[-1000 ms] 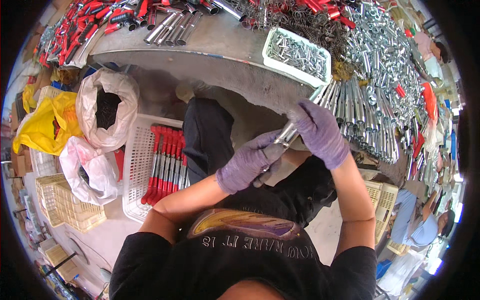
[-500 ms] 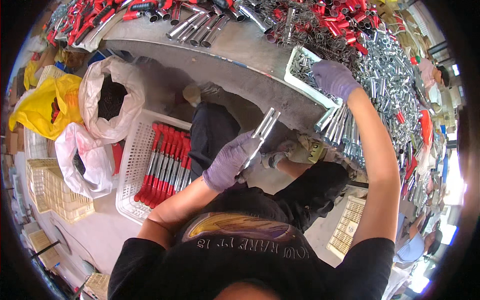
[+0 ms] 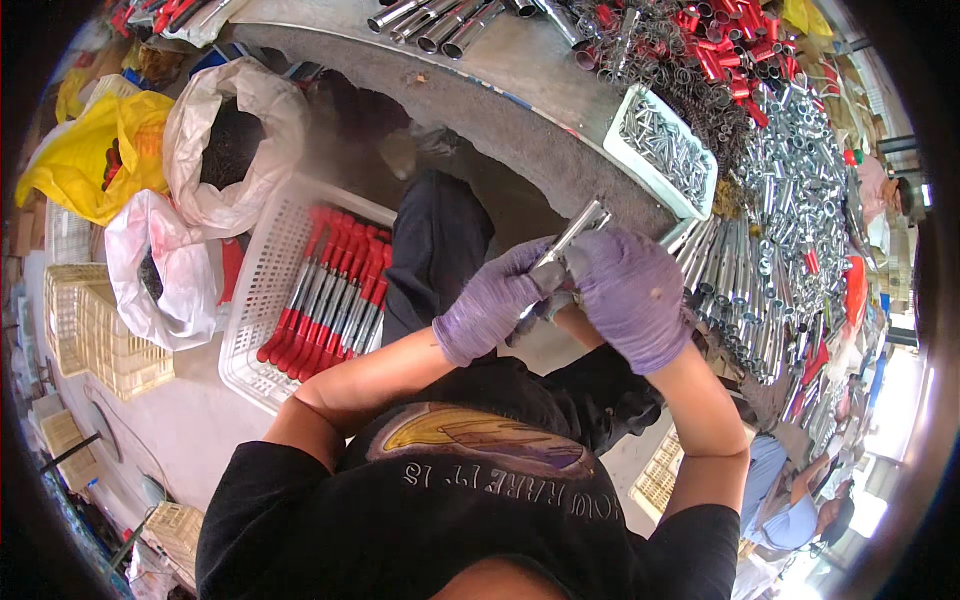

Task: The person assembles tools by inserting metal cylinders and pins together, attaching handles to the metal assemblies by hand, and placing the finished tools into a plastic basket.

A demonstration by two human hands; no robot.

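Both my hands wear purple gloves and meet in front of my chest. My left hand (image 3: 490,305) grips a shiny metal tube (image 3: 578,229) that sticks up to the right. My right hand (image 3: 628,292) closes over the same tube just beside the left one. The tube's lower part is hidden inside the gloves. A white tray of small metal parts (image 3: 662,152) sits on the grey table edge (image 3: 520,120) just above my hands. To the right lie rows of similar metal tubes (image 3: 745,300).
A white basket (image 3: 262,300) with red-handled tools (image 3: 335,300) stands on the floor at my left. White (image 3: 230,140) and yellow (image 3: 90,150) bags lie beyond it. Cream crates (image 3: 100,340) stack far left. Red caps and springs (image 3: 720,50) cover the table. Another person (image 3: 800,500) sits lower right.
My right hand has come back from the white tray down to the tube and closed on it next to my left hand. The tube stays held in the left hand.
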